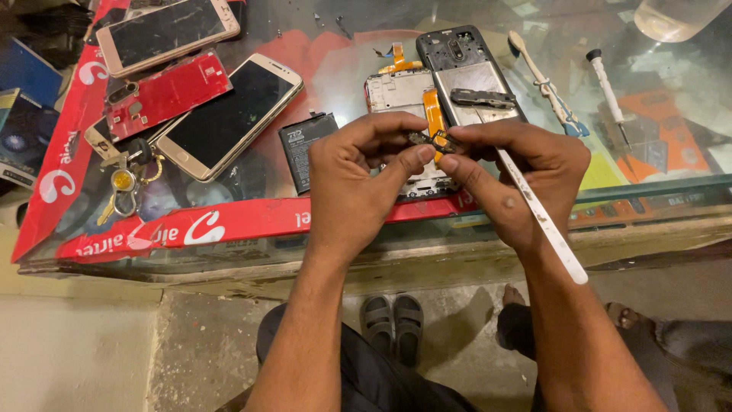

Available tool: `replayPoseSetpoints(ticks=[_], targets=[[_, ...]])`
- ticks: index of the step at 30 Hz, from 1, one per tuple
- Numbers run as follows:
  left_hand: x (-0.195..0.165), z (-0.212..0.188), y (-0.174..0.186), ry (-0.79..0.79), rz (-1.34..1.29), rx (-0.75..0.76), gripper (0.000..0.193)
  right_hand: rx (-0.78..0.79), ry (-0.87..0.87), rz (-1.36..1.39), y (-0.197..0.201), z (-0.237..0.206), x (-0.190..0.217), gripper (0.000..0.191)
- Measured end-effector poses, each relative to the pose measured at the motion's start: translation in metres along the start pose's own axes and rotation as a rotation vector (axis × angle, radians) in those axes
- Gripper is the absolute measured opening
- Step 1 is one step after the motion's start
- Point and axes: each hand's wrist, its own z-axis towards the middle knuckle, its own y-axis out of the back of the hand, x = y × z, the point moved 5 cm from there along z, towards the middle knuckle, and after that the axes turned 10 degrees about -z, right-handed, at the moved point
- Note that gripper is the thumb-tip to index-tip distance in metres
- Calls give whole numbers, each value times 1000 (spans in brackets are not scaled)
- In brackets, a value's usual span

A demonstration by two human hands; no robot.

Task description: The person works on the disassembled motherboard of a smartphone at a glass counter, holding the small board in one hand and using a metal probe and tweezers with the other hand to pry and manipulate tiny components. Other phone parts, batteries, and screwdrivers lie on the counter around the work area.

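I am pinching a small dark component point(435, 141) between the thumb and forefinger tips of both hands, closed tight on it. My left hand point(358, 183) is arching in from the left, fingers curled. My right hand point(518, 179) is meeting it from the right, also clamping a white plastic pry tool point(543, 217) that is slanting down across its back. The component is sitting just above the glass counter point(671, 164), over an opened phone chassis point(404, 114). Beyond it a black rear cover point(469, 72) is lying; a black battery point(303, 145) is resting to the left, a screwdriver point(608, 91) far right
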Motion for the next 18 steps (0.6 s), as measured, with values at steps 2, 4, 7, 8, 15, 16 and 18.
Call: replayPoseSetpoints(ticks=[2, 4, 7, 8, 15, 16, 18], targets=[[0, -1, 0, -12, 46, 12, 29, 5, -11, 5, -1, -1, -2, 22], [-4, -1, 0, -82, 48, 49, 32, 6, 28, -16, -2, -1, -1, 22], [-6, -2, 0, -114, 42, 57, 36, 18, 119, -63, -4, 0, 5, 22], [-6, -2, 0, -111, 37, 51, 37, 30, 122, -66, -4, 1, 6, 20], [-4, -2, 0, -99, 21, 61, 32, -63, -66, 425, 1, 10, 3, 31], [-5, -2, 1, -106, 54, 64, 32, -50, -64, 443, -1, 10, 3, 30], [-6, -2, 1, -100, 91, 69, 33, -24, -64, 479, -2, 9, 0, 26]])
